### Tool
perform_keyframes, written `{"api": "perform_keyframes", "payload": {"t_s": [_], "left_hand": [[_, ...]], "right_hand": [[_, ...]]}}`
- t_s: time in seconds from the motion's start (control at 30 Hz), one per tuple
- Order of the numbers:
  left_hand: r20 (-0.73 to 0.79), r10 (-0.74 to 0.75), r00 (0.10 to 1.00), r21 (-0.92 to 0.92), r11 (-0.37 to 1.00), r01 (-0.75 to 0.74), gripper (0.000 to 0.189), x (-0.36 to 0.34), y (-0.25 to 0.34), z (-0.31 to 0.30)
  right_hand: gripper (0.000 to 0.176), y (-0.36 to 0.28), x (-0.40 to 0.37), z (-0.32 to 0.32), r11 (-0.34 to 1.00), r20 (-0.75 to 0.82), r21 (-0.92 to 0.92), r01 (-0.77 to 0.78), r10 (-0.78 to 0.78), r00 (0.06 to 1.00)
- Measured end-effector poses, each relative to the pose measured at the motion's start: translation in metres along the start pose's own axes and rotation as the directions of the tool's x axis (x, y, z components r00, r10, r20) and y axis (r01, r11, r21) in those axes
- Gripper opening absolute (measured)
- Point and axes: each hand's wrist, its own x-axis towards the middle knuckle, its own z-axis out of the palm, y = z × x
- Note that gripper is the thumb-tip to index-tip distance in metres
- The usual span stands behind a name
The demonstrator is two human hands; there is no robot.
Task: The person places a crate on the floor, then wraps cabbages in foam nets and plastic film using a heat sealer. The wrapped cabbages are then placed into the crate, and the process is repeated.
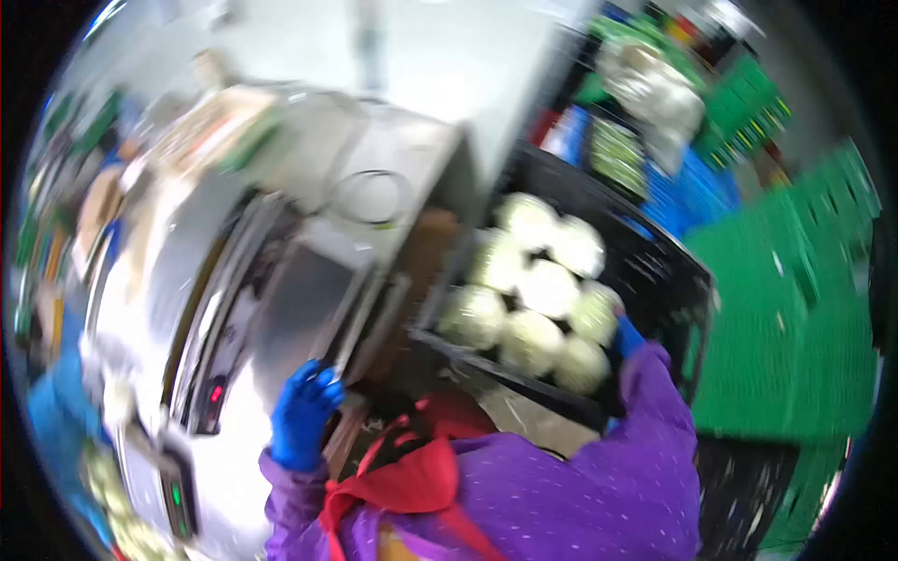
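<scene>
Pale round cabbages (pixel 547 288), shiny as if wrapped in clear film, are packed together in a black plastic crate (pixel 687 271). Inside the crate, my blue-gloved right hand (pixel 630 337) curves against the outer side of one cabbage (pixel 595 313); most of its fingers are hidden. My left hand (pixel 304 411), also in a blue glove, is raised beside the edge of a metal work surface with its fingers loosely apart and nothing visible in them. Close to it is a machine with a dark flat plate (pixel 304 294).
Green crates (pixel 786 327) stand at the right, with a blue crate (pixel 692 192) and bagged produce (pixel 655 93) behind. A red digital display (pixel 216 394) glows on the left bench. A person in blue (pixel 61 402) is at the far left.
</scene>
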Motion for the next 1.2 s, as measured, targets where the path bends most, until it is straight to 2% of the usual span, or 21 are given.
{"api": "perform_keyframes", "payload": {"t_s": [0.03,0.07,0.1,0.17,0.23,0.3,0.33,0.43,0.5,0.57,0.63,0.7,0.77,0.8,0.9,0.93,1.03,1.07,1.13,1.17,1.2], "left_hand": [[0.011,0.007,1.000,0.004,1.000,-0.007,0.043,-0.004,0.003,-0.002],[-0.073,0.022,0.997,0.054,0.998,-0.018,0.042,-0.011,0.008,-0.003],[-0.015,0.045,0.999,0.081,0.996,-0.044,0.042,-0.023,0.025,-0.001],[-0.035,0.157,0.987,0.160,0.976,-0.149,0.045,-0.041,0.050,-0.034],[-0.096,0.383,0.919,0.291,0.893,-0.342,0.044,-0.064,0.092,-0.059],[-0.265,0.570,0.778,0.272,0.818,-0.507,0.042,-0.088,0.137,-0.093],[-0.301,0.657,0.691,0.331,0.751,-0.571,0.043,-0.103,0.159,-0.113],[-0.447,0.786,0.427,0.396,0.602,-0.693,0.042,-0.142,0.206,-0.204],[-0.680,0.652,0.335,0.249,0.636,-0.731,0.043,-0.160,0.229,-0.273],[-0.798,0.514,0.315,0.070,0.598,-0.798,0.044,-0.163,0.248,-0.360],[-0.846,0.459,0.270,0.147,0.688,-0.710,0.042,-0.155,0.273,-0.419],[-0.835,0.498,0.235,0.259,0.732,-0.630,0.045,-0.139,0.295,-0.480],[-0.746,0.659,-0.091,0.587,0.587,-0.558,0.088,-0.093,0.321,-0.587],[-0.761,0.608,-0.227,0.637,0.632,-0.442,0.111,-0.087,0.335,-0.578],[-0.710,0.527,-0.468,0.640,0.760,-0.116,0.113,-0.072,0.369,-0.558],[-0.688,0.524,-0.502,0.644,0.760,-0.090,0.112,-0.068,0.375,-0.556],[-0.550,0.709,-0.441,0.718,0.671,0.183,0.108,-0.072,0.382,-0.552],[-0.341,0.833,-0.436,0.806,0.498,0.321,0.100,-0.068,0.380,-0.568],[-0.152,0.946,-0.286,0.894,0.255,0.370,0.093,-0.068,0.387,-0.584],[-0.044,0.978,-0.206,0.917,0.121,0.381,0.089,-0.068,0.390,-0.590],[-0.014,0.984,-0.176,0.927,0.078,0.366,0.084,-0.071,0.396,-0.584]], "right_hand": [[0.052,-0.010,-0.002,0.006,0.991,0.031,-0.136,0.011,-0.007,1.000],[0.050,-0.024,-0.002,0.017,0.958,0.052,-0.282,0.044,-0.031,0.998],[0.048,-0.041,0.005,0.031,0.904,0.068,-0.416,0.098,-0.077,0.995],[0.044,-0.081,0.015,0.063,0.737,0.026,-0.636,0.229,-0.277,0.961],[0.041,-0.110,0.019,0.116,0.579,0.004,-0.728,0.366,-0.531,0.847],[0.039,-0.131,0.006,0.187,0.454,0.045,-0.733,0.507,-0.711,0.702],[0.037,-0.136,0.000,0.222,0.414,0.093,-0.701,0.581,-0.755,0.649],[0.034,-0.134,-0.012,0.331,0.364,0.328,-0.508,0.781,-0.756,0.566],[0.033,-0.119,-0.025,0.412,0.377,0.531,-0.382,0.844,-0.658,0.534],[0.032,-0.092,-0.090,0.520,0.127,0.714,-0.468,0.874,-0.528,0.459],[0.028,-0.061,-0.113,0.597,0.095,0.807,-0.357,0.929,-0.469,0.358],[0.024,-0.037,-0.139,0.657,0.019,0.884,-0.279,0.960,-0.385,0.264],[0.021,-0.020,-0.157,0.699,-0.061,0.934,-0.241,0.969,-0.286,0.214],[0.016,-0.014,-0.164,0.716,-0.077,0.946,-0.219,0.973,-0.261,0.192],[0.014,-0.003,-0.181,0.749,-0.144,0.960,-0.225,0.964,-0.202,0.194],[0.014,0.000,-0.187,0.756,-0.106,0.945,-0.287,0.952,-0.192,0.263],[0.019,0.006,-0.185,0.760,-0.179,0.946,-0.315,0.932,-0.145,0.292],[0.019,0.006,-0.184,0.759,-0.198,0.941,-0.331,0.923,-0.144,0.307],[0.019,0.007,-0.182,0.755,-0.228,0.931,-0.361,0.904,-0.149,0.334],[0.019,0.008,-0.183,0.755,-0.191,0.921,-0.384,0.904,-0.152,0.359],[0.019,0.010,-0.186,0.756,-0.149,0.910,-0.407,0.901,-0.154,0.385]]}}
